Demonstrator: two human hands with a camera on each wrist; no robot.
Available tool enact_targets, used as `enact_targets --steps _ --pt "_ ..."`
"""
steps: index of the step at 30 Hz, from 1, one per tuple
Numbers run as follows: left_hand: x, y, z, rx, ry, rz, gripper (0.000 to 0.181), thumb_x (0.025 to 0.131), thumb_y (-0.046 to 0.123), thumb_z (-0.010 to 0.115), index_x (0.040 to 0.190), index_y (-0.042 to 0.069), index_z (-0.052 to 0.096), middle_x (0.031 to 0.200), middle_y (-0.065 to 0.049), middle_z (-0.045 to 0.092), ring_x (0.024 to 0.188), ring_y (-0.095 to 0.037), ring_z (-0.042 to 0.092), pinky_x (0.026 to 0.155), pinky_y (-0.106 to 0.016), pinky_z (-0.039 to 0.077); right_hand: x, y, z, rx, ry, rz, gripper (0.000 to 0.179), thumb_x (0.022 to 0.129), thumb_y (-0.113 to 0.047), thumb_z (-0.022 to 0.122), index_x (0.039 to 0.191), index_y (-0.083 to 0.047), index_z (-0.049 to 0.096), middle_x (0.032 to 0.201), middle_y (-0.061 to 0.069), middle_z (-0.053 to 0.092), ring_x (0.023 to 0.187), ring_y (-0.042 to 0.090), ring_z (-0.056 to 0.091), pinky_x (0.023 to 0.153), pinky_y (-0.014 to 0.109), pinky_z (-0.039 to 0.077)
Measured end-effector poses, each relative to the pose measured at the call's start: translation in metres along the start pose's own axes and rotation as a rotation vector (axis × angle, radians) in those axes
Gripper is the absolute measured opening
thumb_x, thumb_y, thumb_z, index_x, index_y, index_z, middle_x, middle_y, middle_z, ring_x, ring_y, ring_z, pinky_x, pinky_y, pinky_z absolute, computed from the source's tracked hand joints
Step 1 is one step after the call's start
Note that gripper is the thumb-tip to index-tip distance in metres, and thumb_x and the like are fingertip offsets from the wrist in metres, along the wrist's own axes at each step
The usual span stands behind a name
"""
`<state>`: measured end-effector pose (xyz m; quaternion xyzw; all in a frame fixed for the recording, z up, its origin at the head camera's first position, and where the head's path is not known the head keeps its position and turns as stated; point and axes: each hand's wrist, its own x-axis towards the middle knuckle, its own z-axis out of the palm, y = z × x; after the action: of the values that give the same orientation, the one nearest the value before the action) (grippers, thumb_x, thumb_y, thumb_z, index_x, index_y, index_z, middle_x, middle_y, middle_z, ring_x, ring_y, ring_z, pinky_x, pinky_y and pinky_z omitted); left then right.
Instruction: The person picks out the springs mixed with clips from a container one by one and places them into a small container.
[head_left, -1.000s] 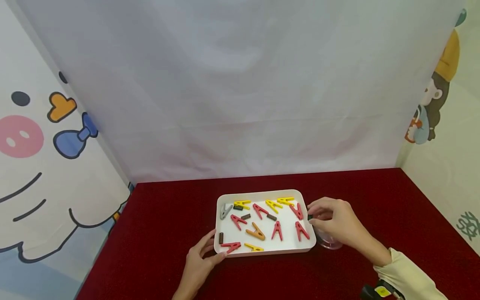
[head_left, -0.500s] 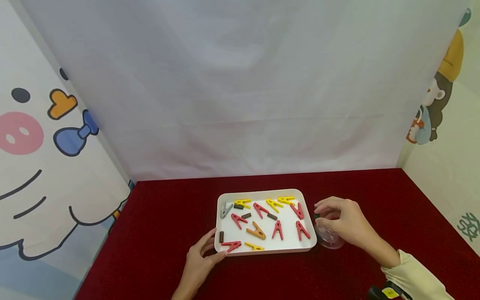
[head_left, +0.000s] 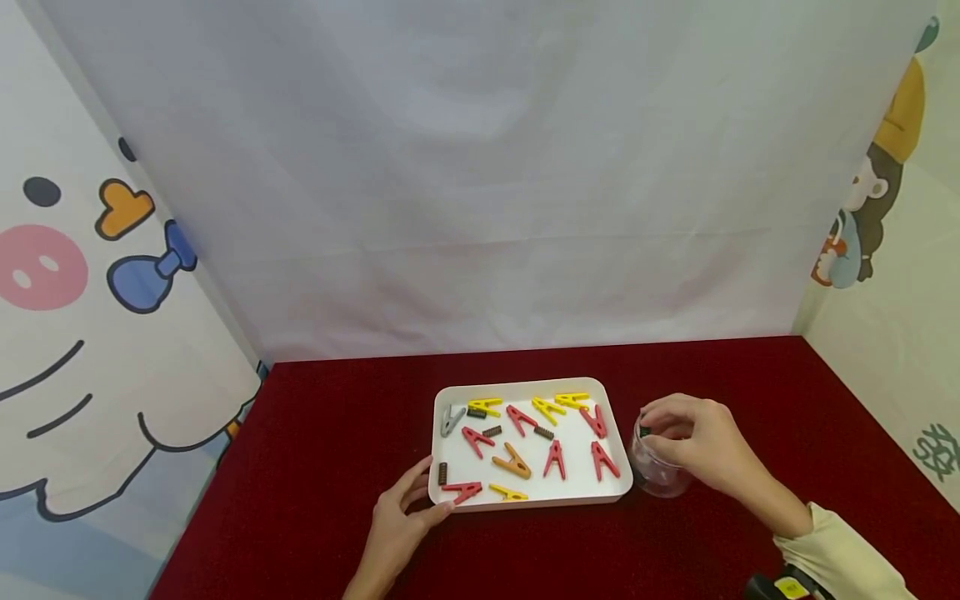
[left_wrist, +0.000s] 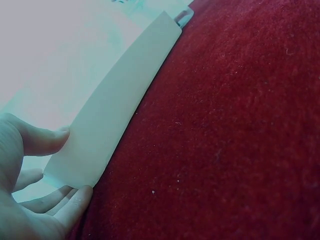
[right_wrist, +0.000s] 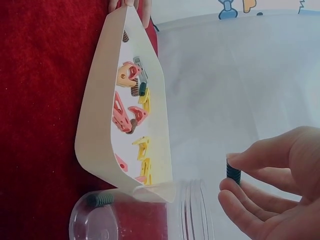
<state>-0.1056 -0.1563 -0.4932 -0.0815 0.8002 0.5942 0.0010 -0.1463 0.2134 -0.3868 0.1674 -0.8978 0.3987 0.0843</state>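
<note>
My right hand (head_left: pixel 701 437) pinches a dark green coil spring (right_wrist: pixel 233 172) between thumb and fingertips. It is over the mouth of a clear plastic jar (head_left: pixel 663 482) that stands against the tray's right end. Inside the jar lies another green spring (right_wrist: pixel 103 200). My left hand (head_left: pixel 397 521) grips the near left corner of a white tray (head_left: pixel 566 501), thumb on its wall and fingers round the corner. Spread in the tray are red, yellow, orange and grey clip halves, such as an orange one (head_left: pixel 512 462), and several springs, including a brown one (head_left: pixel 543 433).
Dark red cloth (head_left: pixel 315 467) covers the table. A white curtain (head_left: pixel 487 208) hangs behind its far edge. Printed panels with cartoon figures (head_left: pixel 112 250) stand at the left and right.
My right hand has moved a little to the right with the green spring, from the tray's right edge to over the jar's mouth. The left hand stays at the tray's corner.
</note>
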Motion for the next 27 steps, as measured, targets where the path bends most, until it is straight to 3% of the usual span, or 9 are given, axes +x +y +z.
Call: enact_targets --steps 11,19,27 --pt "-0.001 0.001 0.000 0.010 0.005 0.003 0.071 0.074 0.008 0.079 0.138 0.012 0.050 0.121 -0.016 0.058 0.111 -0.029 0.055 0.079 -0.034 0.050 -0.003 0.006 -0.004 -0.013 0.016 0.037 0.018 0.072 0.003 0.077 0.088 -0.004 0.072 0.100 0.010 0.067 0.077 0.017 0.065 0.063 0.023 0.053" --pt "-0.001 0.002 -0.002 -0.004 0.005 0.028 0.069 0.074 0.007 0.079 0.137 0.011 0.051 0.118 -0.017 0.060 0.109 -0.028 0.057 0.076 -0.027 0.049 -0.005 0.012 -0.004 -0.023 0.043 0.034 0.017 0.071 0.003 0.078 0.085 -0.005 0.072 0.100 0.012 0.067 0.075 0.015 0.065 0.061 0.023 0.053" --pt "-0.001 0.003 -0.002 -0.008 0.002 0.026 0.069 0.074 0.007 0.079 0.137 0.012 0.051 0.118 -0.016 0.060 0.110 -0.029 0.056 0.076 -0.027 0.049 -0.006 0.014 -0.005 -0.049 0.047 0.037 0.016 0.072 0.002 0.077 0.086 -0.004 0.072 0.099 0.013 0.067 0.077 0.022 0.066 0.062 0.023 0.053"
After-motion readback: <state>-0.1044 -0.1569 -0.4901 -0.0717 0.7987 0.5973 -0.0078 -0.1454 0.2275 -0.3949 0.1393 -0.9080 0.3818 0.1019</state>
